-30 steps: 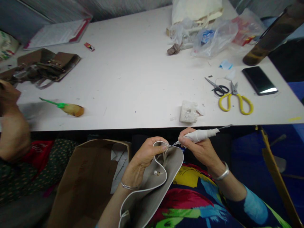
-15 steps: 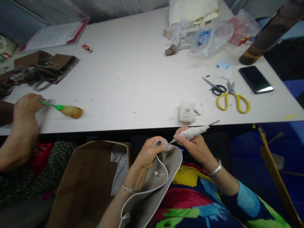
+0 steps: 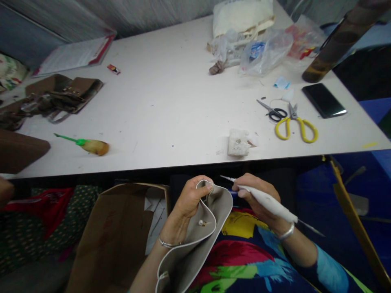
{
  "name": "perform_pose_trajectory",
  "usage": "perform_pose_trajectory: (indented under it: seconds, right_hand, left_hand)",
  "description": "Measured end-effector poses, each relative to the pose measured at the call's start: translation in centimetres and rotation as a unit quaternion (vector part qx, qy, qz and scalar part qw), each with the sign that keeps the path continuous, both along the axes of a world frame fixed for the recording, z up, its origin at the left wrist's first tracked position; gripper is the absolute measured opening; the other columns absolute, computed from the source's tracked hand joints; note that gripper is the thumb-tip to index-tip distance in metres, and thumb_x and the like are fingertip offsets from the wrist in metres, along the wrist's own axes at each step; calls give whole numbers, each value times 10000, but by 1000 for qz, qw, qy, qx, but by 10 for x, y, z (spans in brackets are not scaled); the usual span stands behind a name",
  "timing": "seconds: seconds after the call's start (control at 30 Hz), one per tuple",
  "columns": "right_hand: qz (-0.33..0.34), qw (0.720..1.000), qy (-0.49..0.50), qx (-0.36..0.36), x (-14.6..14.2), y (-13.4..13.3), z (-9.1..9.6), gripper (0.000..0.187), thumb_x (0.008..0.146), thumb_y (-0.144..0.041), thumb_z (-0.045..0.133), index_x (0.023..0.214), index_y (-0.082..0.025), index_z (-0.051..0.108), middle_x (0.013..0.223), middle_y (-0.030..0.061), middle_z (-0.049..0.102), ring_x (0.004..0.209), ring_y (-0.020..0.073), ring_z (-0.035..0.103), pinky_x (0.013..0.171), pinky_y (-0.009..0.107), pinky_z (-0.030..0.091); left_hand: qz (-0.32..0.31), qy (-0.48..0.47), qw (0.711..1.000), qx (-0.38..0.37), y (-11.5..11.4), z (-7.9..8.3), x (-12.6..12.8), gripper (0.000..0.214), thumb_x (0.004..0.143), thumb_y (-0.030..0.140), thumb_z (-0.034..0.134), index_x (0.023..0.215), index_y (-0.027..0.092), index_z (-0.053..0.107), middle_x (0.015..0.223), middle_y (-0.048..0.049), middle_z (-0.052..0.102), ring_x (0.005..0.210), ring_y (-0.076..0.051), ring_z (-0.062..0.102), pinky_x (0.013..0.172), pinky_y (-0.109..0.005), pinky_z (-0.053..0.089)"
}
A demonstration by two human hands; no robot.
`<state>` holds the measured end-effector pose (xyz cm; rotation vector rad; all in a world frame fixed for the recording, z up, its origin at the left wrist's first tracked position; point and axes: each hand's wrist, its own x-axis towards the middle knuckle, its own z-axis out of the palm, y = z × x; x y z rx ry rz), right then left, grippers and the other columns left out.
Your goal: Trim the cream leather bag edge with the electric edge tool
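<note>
My left hand (image 3: 192, 199) pinches the top edge of a grey leather piece with a white rim (image 3: 195, 240) that lies over my lap below the table edge. A small metal fitting (image 3: 201, 223) shows on its inner face. My right hand (image 3: 256, 195) is closed on a thin tool with a white wrapped handle (image 3: 269, 203). Its metal tip (image 3: 224, 178) points left, just right of my left thumb and slightly above the leather's edge, not touching it.
On the white table (image 3: 171, 106) lie a white block (image 3: 238, 143), yellow scissors (image 3: 295, 124), small black scissors (image 3: 273, 112), a phone (image 3: 324, 101), plastic bags (image 3: 262, 49), a green-tipped awl (image 3: 88, 145) and brown leather pieces (image 3: 58, 95). A cardboard box (image 3: 113, 232) stands left of my lap.
My right hand turned the tool over: its handle now slants down to the right and the tip has lifted off the leather's edge. The other person's hand at the left has withdrawn from the awl.
</note>
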<state>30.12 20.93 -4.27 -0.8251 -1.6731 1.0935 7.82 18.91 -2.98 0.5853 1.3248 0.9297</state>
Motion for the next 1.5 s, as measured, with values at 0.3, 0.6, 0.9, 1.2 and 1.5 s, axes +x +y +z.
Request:
perform_pose_trajectory:
  seconds: [0.3,0.6,0.9,1.2,1.5]
  right_hand:
    - [27,970,58,-234,-22,-11,-6,239,1015,-429,664,1163,-246,623,974,20,755,870,171,727,767,267,563]
    - [33,974,-1,-224,-29,-23,8,264,942,-384,740,1114,-250,591,916,-12,659,773,145,602,693,255,466]
    - [47,963,52,-259,-29,-25,2,287,900,-366,773,1077,-243,583,950,-14,668,810,146,622,720,256,483]
    - [44,968,43,-244,-33,-25,-5,266,936,-374,738,1105,-252,572,958,-15,681,820,150,636,736,264,483]
    - [20,990,-31,-133,-33,-27,-5,99,979,-232,625,1067,-252,584,881,-28,620,738,134,570,674,249,400]
  left_hand:
    - [-56,157,983,82,-11,5,0,215,775,349,802,862,163,739,804,-22,675,755,-160,559,739,-279,429]
    - [-91,275,949,124,-13,26,12,144,812,255,724,900,204,622,835,24,608,780,-155,548,737,-261,429]
    - [-119,285,945,111,-16,25,13,150,772,226,713,886,205,617,833,19,623,769,-160,547,739,-269,417]
    - [-142,279,945,93,-16,23,12,222,750,169,700,949,204,606,859,24,617,793,-154,546,752,-265,421]
    - [-111,130,980,103,-16,25,-1,275,763,229,805,1010,193,690,999,-30,705,942,-191,636,875,-297,488]
